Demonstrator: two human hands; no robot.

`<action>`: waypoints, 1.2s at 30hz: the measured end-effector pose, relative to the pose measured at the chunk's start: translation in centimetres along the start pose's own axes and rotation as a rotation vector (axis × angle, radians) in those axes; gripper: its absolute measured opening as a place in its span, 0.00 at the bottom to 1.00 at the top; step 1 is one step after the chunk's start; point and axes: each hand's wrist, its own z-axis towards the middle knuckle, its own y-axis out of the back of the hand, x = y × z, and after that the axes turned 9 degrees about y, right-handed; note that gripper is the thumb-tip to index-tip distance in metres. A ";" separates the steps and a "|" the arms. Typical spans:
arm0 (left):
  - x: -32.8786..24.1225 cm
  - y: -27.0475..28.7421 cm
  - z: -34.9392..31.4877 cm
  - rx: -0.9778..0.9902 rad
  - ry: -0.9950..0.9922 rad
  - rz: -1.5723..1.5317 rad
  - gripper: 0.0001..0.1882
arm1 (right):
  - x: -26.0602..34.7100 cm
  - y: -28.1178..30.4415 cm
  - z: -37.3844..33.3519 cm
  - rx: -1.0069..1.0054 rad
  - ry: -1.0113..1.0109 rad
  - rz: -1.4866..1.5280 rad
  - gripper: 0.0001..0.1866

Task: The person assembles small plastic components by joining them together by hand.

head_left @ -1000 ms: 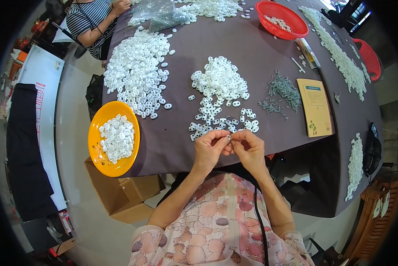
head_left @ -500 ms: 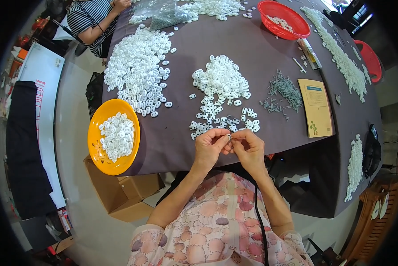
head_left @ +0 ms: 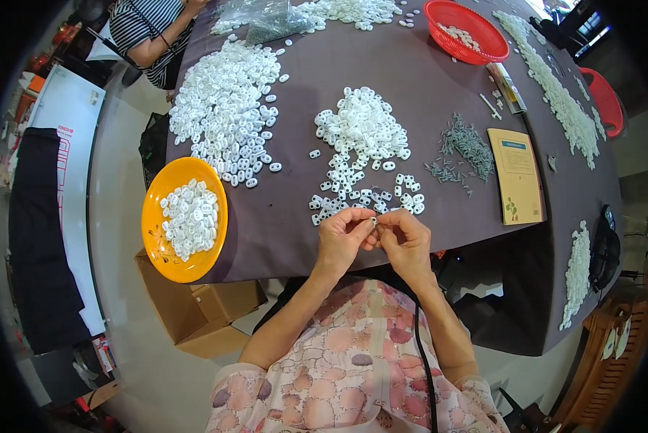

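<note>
Together at the table's front edge, my two hands meet at the fingertips. My left hand pinches a small white plastic piece between thumb and forefinger. My right hand is closed beside it, thumb against forefinger; what it grips is hidden. Just past the fingers lie loose white two-hole oval pieces, spreading from a heap of the same pieces. To the right of that heap is a pile of small grey pins or screws.
At left sit a larger white heap and an orange plate of white pieces. A yellow booklet, a red basket and more white pieces are at right. A clear bag and another person's arm show beyond.
My hands stay pinched together in nearly the same place. The view has shifted very slightly; the heaps look unchanged.
</note>
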 end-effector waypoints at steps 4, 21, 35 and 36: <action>-0.3 -0.3 -0.1 -0.021 -0.013 0.029 0.06 | 0.4 -0.1 0.3 -0.014 0.016 -0.011 0.06; 0.5 0.8 0.0 -0.022 0.025 0.039 0.06 | -0.6 -0.4 0.5 0.108 -0.028 -0.014 0.07; 0.5 1.6 0.2 -0.026 0.123 -0.205 0.07 | -2.8 1.9 8.3 0.079 0.292 -0.629 0.05; 0.4 1.5 0.2 -0.030 0.128 -0.223 0.06 | -3.0 1.8 8.6 0.103 0.263 -0.646 0.06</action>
